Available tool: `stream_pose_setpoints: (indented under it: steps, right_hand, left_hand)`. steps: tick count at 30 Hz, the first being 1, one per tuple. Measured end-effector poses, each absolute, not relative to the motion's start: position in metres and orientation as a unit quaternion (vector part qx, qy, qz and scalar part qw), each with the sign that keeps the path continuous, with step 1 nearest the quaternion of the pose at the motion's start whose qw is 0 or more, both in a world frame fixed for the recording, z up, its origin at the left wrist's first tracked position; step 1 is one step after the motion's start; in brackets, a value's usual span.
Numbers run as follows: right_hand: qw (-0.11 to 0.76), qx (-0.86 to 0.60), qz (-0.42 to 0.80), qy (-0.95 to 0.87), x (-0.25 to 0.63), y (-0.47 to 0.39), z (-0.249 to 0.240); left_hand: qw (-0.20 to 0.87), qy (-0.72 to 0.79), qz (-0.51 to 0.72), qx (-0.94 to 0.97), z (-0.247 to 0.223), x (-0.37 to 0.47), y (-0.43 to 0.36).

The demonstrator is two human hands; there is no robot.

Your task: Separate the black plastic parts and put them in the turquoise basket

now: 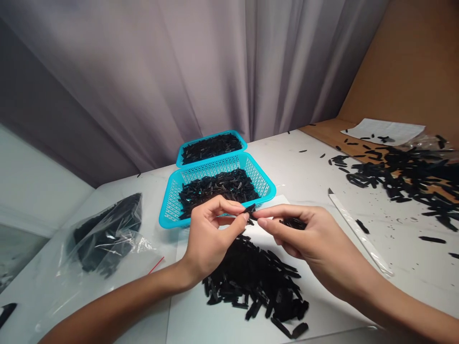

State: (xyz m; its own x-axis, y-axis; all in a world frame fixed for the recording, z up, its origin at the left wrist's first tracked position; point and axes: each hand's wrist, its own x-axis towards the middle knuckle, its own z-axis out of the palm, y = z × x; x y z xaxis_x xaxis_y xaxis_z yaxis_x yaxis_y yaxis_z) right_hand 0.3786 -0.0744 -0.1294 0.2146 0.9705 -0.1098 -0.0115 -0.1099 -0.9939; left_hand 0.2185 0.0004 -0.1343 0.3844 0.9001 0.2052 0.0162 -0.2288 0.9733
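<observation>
My left hand (211, 234) pinches a small black strip (250, 209) between thumb and forefinger, just over the near rim of a blue basket (165, 205). From the other side my right hand (304, 231) meets the same strip with thumb and forefinger. More black strips (293, 222) are tucked in the right hand's curled fingers. Below both hands a pile of black strips (258, 282) lies on a white sheet (190, 315). The basket holds many similar strips (218, 188).
A second blue basket (245, 142) of strips stands behind. At left lies a clear plastic bag (111, 234) with black contents. A white-handled craft knife (358, 231) lies at right, near scattered strips (409, 172) and a paper (387, 130). A grey curtain (201, 67) hangs behind.
</observation>
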Motion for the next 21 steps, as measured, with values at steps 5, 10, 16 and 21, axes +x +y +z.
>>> stream_pose_setpoints:
  steps: [5, 10, 16, 21]
  right_hand:
    - [0.539, -0.517, 0.589, -0.307, 0.3785, -0.0753, -0.1348]
    - [0.535, -0.483, 0.633, -0.282, 0.3765, -0.0754, -0.1343]
    - [0.538, -0.481, 0.639, -0.266, 0.3755, -0.0758, -0.1341]
    - [0.529, -0.481, 0.648, -0.262, 0.3764, -0.0751, -0.1321]
  left_hand:
    - [0.498, 0.347, 0.450, 0.654, -0.1363, 0.2181, -0.0005]
    - [0.482, 0.336, 0.458, 0.667, -0.1392, 0.2188, -0.0031]
    - [0.471, 0.330, 0.463, 0.674, -0.1388, 0.2192, -0.0030]
    - [0.474, 0.339, 0.458, 0.671, -0.1373, 0.2194, -0.0019]
